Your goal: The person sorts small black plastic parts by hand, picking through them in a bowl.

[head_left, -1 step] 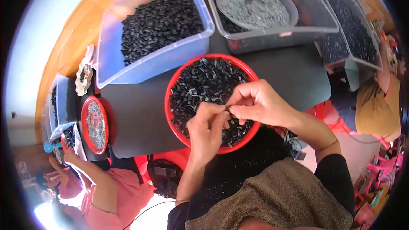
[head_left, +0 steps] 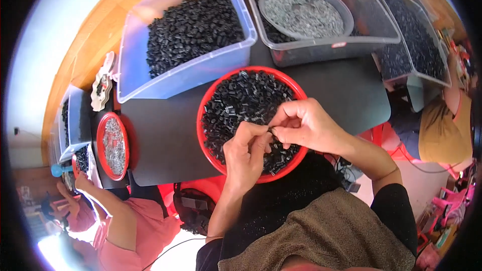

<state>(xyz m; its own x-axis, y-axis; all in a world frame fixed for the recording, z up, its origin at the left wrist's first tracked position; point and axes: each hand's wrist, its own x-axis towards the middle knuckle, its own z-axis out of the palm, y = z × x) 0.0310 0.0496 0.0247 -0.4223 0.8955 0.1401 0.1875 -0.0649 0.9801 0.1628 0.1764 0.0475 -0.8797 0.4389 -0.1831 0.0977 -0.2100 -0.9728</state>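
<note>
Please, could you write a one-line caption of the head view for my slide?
Left hand and right hand pinch a small black part over a red bowl of black parts.

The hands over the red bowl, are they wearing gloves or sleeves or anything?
No gloves: both the left hand and the right hand are bare, and so are the forearms. The right arm has a black sleeve pushed up near the elbow. A thin band circles each wrist. No rings show.
</note>
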